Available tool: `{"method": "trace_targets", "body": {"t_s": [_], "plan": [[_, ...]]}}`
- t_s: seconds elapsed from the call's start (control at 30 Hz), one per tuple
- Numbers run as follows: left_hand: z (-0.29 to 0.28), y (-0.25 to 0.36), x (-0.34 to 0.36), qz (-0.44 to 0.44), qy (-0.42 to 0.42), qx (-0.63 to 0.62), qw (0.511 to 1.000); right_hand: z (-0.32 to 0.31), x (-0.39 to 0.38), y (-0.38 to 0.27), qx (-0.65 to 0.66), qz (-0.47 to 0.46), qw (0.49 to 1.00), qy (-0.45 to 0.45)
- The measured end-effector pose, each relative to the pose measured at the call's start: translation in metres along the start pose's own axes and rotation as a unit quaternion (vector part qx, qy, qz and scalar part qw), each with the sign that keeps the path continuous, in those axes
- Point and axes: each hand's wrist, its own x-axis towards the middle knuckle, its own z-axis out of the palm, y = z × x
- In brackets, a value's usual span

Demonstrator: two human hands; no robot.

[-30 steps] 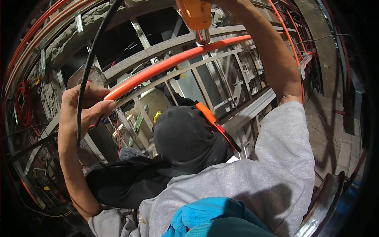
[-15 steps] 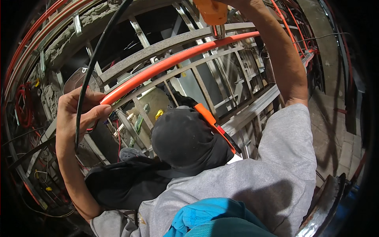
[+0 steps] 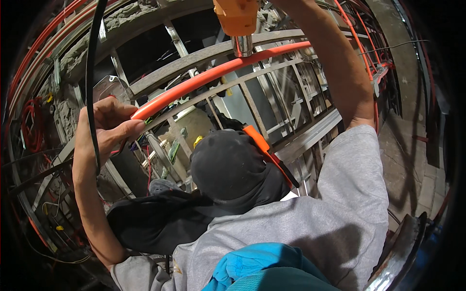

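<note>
My left hand (image 3: 104,123) pinches the near left end of an orange plastic pipe (image 3: 189,84) between thumb and fingers. The pipe bows up and away to the right, in front of a grey metal frame. At the top edge my right hand (image 3: 287,3) is mostly cut off, its fingers hidden, beside an orange heat gun (image 3: 236,17). The gun's metal nozzle points down at the pipe's middle, touching it or very close. A black cable (image 3: 91,82) hangs past my left wrist. Below the pipe is a rounded black cloth shape (image 3: 225,167), apparently a bent knee.
A tool with an orange-and-black handle (image 3: 269,153) leans by the black cloth. Metal bars (image 3: 247,99) form a lattice beneath the pipe. Coiled red tubing (image 3: 33,123) hangs at left, with loose wires around. A metal channel (image 3: 398,257) stands at lower right.
The heat gun has moved left along the pipe with my right arm. My left hand and the pipe's end have shifted slightly right. The hanging black cable has swung left.
</note>
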Motion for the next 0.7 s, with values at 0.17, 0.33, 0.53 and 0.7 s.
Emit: {"method": "trace_targets", "body": {"t_s": [0.17,0.33,0.53,0.7], "plan": [[-0.002,-0.003,0.003,-0.014,-0.014,-0.016,1.000,0.015,0.008,-0.020,0.030,0.027,0.999,0.035],[-0.002,-0.005,0.007,-0.008,-0.038,-0.027,0.999,0.021,0.011,-0.027,-0.039,0.098,0.993,0.051],[-0.002,-0.010,0.003,0.018,-0.032,-0.031,0.999,0.035,0.021,-0.037,-0.021,0.080,0.995,0.050],[-0.004,-0.004,0.003,0.007,-0.049,-0.015,0.999,0.047,0.028,-0.038,0.035,0.038,0.997,0.057]]}}
